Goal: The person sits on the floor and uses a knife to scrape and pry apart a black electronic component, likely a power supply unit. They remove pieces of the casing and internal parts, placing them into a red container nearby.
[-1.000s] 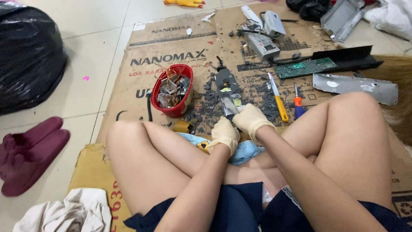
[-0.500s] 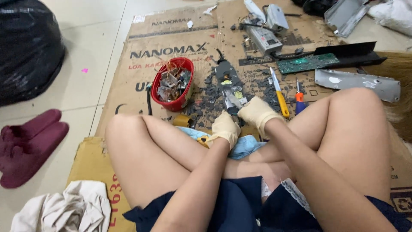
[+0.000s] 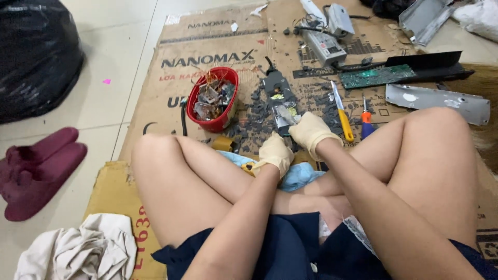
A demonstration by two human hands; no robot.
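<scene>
I sat cross-legged on flattened brown cardboard (image 3: 155, 111) printed with bold dark lettering. Both gloved hands met just in front of my shins, beside the red bowl (image 3: 213, 98) of metal scraps. My right hand (image 3: 311, 132) had its grip pinched shut on the near end of a dark stripped circuit part (image 3: 280, 98). My left hand (image 3: 275, 153) was curled closed; what it held I could not tell. A yellow-handled screwdriver (image 3: 342, 115) lay right of the bowl.

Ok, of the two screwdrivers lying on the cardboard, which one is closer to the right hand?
The yellow-handled screwdriver, the longer one. It lies just right of the gloved right hand; the shorter orange-and-blue screwdriver lies beyond it, farther to the right.
</scene>
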